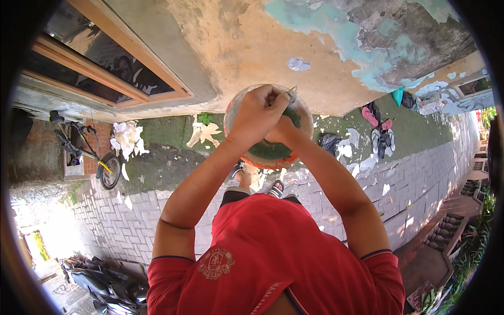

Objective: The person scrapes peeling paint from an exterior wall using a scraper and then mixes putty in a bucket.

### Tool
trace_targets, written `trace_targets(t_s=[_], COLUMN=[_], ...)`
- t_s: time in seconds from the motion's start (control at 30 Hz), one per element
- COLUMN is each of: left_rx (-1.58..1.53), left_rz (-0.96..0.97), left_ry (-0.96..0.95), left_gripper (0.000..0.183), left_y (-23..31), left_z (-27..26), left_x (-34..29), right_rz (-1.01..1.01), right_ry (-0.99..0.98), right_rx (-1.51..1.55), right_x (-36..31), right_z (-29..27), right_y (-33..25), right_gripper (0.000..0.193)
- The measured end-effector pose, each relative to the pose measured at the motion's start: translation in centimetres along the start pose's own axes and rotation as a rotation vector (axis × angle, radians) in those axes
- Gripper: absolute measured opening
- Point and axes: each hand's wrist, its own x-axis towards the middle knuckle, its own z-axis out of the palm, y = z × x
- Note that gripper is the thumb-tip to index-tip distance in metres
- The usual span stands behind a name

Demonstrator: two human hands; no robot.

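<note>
A round, worn basin or pot (pixel 305 116) with an orange rim and a dark green inside is below my hands, near the wall. Over it, my left hand (pixel 258 111) is closed in a pinch. A thin, pale, shiny bit (pixel 293 92) sticks out by its fingertips, too small to name. Just below and to the right, my right hand (pixel 282 131) is curled against the left one. Its fingers are mostly covered, and whatever they hold is out of sight.
A peeling wall (pixel 252 47) with a wooden-framed window (pixel 100 58) rises ahead. Paint flakes (pixel 128 139) litter the mossy ground. Sandals (pixel 383 139) and a dark plastic bag (pixel 329 143) lie to the right. A bicycle (pixel 86 149) stands at the left, motorbikes (pixel 100 283) at the lower left.
</note>
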Motion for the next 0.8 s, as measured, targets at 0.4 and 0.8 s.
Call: trace_targets(t_s=[0.4, 0.8], left_rx=[-0.151, -0.381], left_rz=[-0.055, -0.156], left_ry=[-0.014, 0.029], left_gripper=[0.025, 0.02], left_y=[1.1, 3.1], left_z=[-1.6, -5.6], left_x=[0.5, 0.5], right_rz=[0.023, 0.204], right_ry=[-0.177, -0.184], right_rx=[-0.032, 0.144], right_x=[1.3, -0.5], right_z=[-3.9, -15.5], right_y=[-0.5, -5.6], right_gripper=[0.031, 0.037])
